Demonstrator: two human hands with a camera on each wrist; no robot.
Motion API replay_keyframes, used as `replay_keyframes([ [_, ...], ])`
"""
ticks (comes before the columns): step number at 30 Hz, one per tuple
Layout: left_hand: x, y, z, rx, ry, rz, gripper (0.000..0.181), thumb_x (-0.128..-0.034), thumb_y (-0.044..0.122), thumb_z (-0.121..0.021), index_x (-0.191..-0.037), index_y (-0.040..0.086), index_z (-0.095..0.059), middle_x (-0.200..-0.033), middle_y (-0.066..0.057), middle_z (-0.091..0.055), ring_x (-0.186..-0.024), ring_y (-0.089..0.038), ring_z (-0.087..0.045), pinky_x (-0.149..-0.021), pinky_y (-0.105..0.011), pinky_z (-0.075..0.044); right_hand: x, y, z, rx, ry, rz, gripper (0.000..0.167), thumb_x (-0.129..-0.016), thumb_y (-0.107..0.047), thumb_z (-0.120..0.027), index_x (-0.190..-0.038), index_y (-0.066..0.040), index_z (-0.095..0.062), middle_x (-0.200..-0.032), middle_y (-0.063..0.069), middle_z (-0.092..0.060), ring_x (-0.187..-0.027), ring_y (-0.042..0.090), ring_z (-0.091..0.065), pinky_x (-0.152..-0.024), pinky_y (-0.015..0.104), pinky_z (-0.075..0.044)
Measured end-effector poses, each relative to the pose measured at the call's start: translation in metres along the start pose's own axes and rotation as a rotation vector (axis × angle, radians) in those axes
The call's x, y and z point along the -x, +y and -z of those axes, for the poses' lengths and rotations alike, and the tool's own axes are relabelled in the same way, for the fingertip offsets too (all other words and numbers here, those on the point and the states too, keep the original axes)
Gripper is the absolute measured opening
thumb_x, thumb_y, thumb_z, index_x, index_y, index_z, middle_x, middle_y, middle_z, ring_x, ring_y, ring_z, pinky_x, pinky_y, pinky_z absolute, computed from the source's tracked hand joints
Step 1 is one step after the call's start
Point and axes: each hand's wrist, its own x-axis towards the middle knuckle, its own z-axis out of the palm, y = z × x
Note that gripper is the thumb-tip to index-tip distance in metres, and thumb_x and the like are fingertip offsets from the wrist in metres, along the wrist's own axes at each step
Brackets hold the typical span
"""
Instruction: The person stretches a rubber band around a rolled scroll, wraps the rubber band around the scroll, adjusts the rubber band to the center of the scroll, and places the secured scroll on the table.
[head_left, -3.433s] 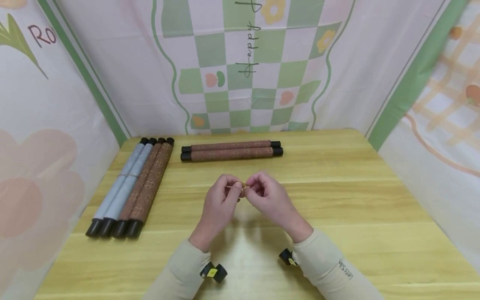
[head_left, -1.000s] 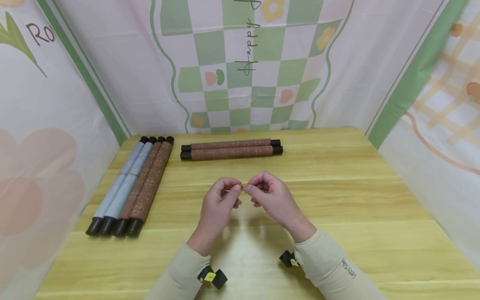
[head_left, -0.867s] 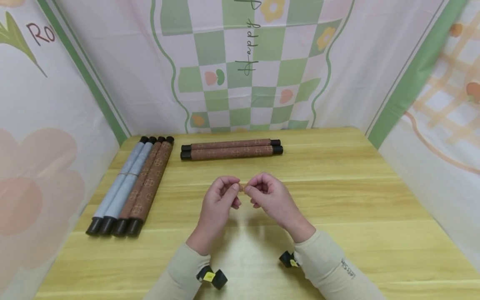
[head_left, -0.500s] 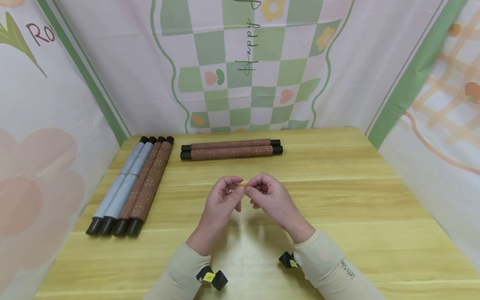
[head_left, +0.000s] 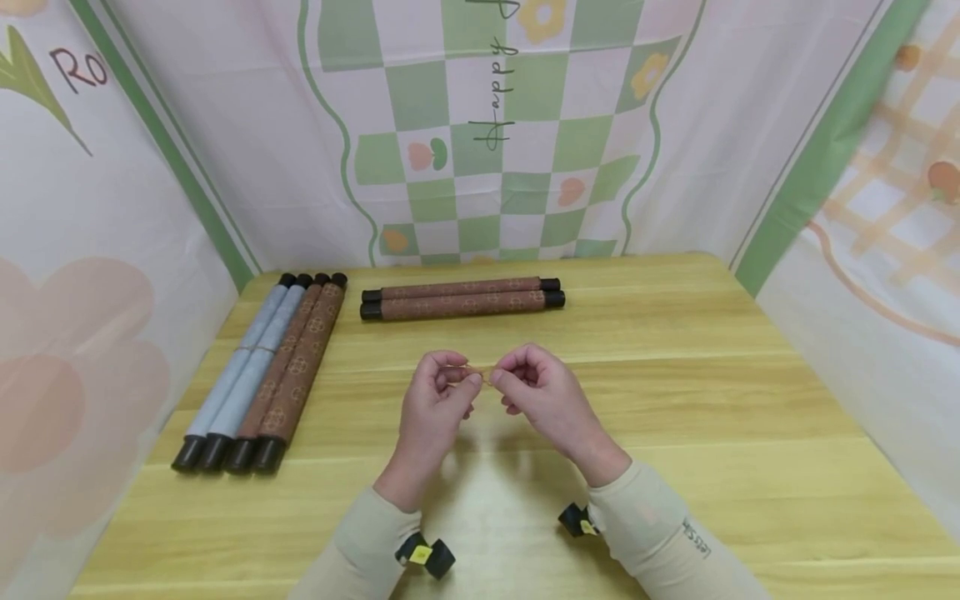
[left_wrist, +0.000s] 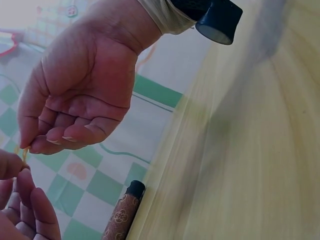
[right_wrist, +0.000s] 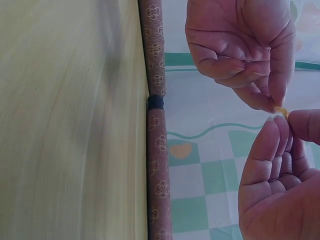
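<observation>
Above the middle of the table, a thin yellowish band [head_left: 485, 374] stretches between my two hands. My left hand [head_left: 437, 408] pinches one end of it between thumb and fingers. The other end is pinched by my right hand [head_left: 551, 404], thumb against forefinger. In the left wrist view the band [left_wrist: 25, 154] shows as a short twisted strand between the fingertips, and the right wrist view shows the same strand [right_wrist: 283, 111]. Part of the band is hidden by the fingers.
Two brown patterned rolls with black ends [head_left: 465, 305] lie side by side at the back of the wooden table [head_left: 712, 375]. On the left lie two light blue rolls [head_left: 243, 371], a thin band around them, beside two brown rolls [head_left: 300, 367]. Patterned cloth hangs behind.
My left fingers have shifted slightly left and parted from the right ones, so more of the band shows between the hands. The rolls have stayed in place.
</observation>
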Motion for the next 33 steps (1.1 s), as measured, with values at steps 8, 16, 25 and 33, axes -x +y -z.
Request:
replay_keyframes([
  [8, 0.0001, -0.0010, 0.0007, -0.226, 0.006, -0.050, 0.014, -0.1011, 0.022, -0.068, -0.109, 0.014, -0.075, -0.098, -0.003, -0.074, -0.073, -0.018, -0.066, -0.065, -0.027, -0.057, 0.0000, -0.0006, 0.0000, -0.006, 0.007, 0.003, 0.021, -0.101, -0.024, -0.069, -0.106, -0.004, -0.066, -0.092, 0.011, -0.069, -0.076, 0.029, -0.066, -0.068, 0.033, -0.061],
  [16, -0.0015, 0.0033, -0.0003, 0.096, -0.041, 0.115, 0.018, -0.1074, 0.019, -0.055, -0.112, 0.005, -0.065, -0.103, -0.007, -0.068, -0.070, -0.013, -0.059, -0.065, -0.025, -0.054, -0.0002, 0.0004, -0.0003, 0.008, -0.017, -0.005, 0.020, -0.101, -0.024, -0.069, -0.107, -0.005, -0.065, -0.093, 0.010, -0.069, -0.078, 0.034, -0.066, -0.068, 0.033, -0.061],
  [25, -0.0020, 0.0032, 0.0004, 0.391, -0.142, 0.132, 0.016, -0.1071, 0.010, -0.053, -0.121, 0.007, -0.058, -0.094, 0.001, -0.061, -0.065, -0.007, -0.050, -0.060, -0.021, -0.046, 0.0005, 0.0018, -0.0024, 0.014, -0.043, -0.020, 0.018, -0.102, -0.022, -0.068, -0.108, -0.005, -0.064, -0.092, 0.011, -0.067, -0.077, 0.026, -0.065, -0.068, 0.033, -0.061],
  [33, -0.0029, -0.0020, 0.0028, 0.040, -0.092, 0.073, 0.032, -0.1000, 0.016, -0.070, -0.127, 0.002, -0.064, -0.105, -0.004, -0.065, -0.080, -0.015, -0.058, -0.064, -0.022, -0.049, 0.0006, 0.0003, -0.0020, -0.001, -0.030, -0.013, 0.018, -0.103, -0.021, -0.067, -0.109, -0.004, -0.065, -0.094, 0.012, -0.068, -0.078, 0.028, -0.066, -0.069, 0.034, -0.061],
])
